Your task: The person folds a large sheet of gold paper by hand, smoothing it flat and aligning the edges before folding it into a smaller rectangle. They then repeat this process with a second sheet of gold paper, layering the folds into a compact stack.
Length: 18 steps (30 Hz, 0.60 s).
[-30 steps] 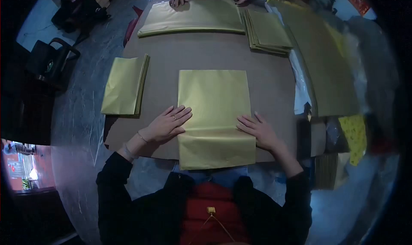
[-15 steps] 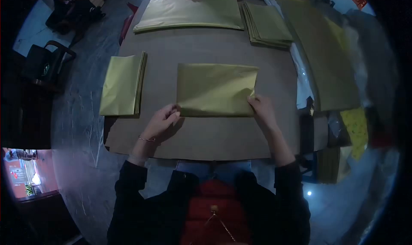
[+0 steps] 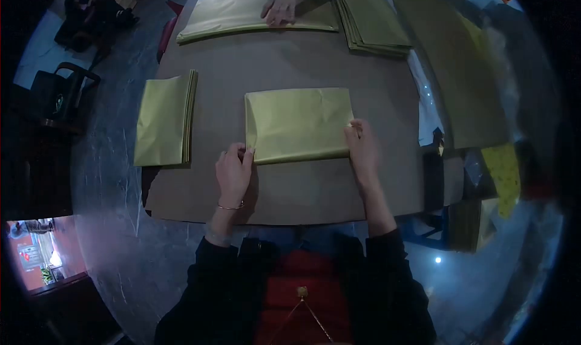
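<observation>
A folded sheet of gold paper lies in front of me on the brown table top, its folded edge towards me. My left hand pinches its lower left corner between thumb and fingers. On the other side, my right hand grips the right edge, with the fingers curled in at the lower right. The paper bends slightly along its left side, near my left thumb. Left of it rests a stack of folded gold paper, several layers thick, apart from my hands.
Across the table, a co-worker's hand presses on a larger gold sheet. Another pile of folded gold paper lies at the back right. Long gold-brown sheets cover the right side. A dark chair stands at the left.
My left hand has turned more upright at the paper's corner. The gold paper has shifted slightly left with my right hand. The co-worker's hand has come across the large sheet towards its near edge.
</observation>
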### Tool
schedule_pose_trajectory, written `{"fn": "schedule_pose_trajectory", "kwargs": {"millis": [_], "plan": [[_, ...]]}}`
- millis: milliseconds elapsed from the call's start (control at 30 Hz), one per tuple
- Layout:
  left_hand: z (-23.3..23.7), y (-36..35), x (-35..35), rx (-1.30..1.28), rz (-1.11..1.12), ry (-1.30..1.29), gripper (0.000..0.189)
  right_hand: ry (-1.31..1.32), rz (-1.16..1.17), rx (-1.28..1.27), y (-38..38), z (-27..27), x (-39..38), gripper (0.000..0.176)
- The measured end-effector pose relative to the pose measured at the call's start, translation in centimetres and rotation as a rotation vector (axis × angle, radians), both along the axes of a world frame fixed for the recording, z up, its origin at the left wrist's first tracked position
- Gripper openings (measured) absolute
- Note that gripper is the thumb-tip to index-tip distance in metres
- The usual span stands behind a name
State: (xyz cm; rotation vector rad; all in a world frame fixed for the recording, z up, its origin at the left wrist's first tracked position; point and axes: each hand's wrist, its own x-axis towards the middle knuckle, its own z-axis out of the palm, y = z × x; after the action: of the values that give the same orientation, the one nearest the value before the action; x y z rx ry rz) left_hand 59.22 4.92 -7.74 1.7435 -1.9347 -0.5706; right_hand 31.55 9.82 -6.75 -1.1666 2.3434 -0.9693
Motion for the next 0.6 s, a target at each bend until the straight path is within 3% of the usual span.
{"fn": "schedule_pose_trajectory", "kwargs": {"millis": [300, 433, 533, 600], "plan": [[0.0, -0.3, -0.6, -0.035, 0.062, -0.174, 0.021, 0.141, 0.035, 0.075, -1.1, -1.5, -0.7, 0.028], [0.5, -0.1, -0.7, -0.002, 0.05, -0.1, 0.02, 0.16, 0.038, 0.179, -1.1, -0.2, -0.4, 0.029], [1.3, 0.1, -1.1, -0.028, 0.042, -0.123, 0.022, 0.227, 0.047, 0.002, -0.9, -1.3, -0.5, 0.024], [1.8, -0.4, -1.3, -0.309, -0.055, -0.228, 0.032, 0.16, 0.095, 0.009, -0.9, -1.2, -0.6, 0.023]]}}
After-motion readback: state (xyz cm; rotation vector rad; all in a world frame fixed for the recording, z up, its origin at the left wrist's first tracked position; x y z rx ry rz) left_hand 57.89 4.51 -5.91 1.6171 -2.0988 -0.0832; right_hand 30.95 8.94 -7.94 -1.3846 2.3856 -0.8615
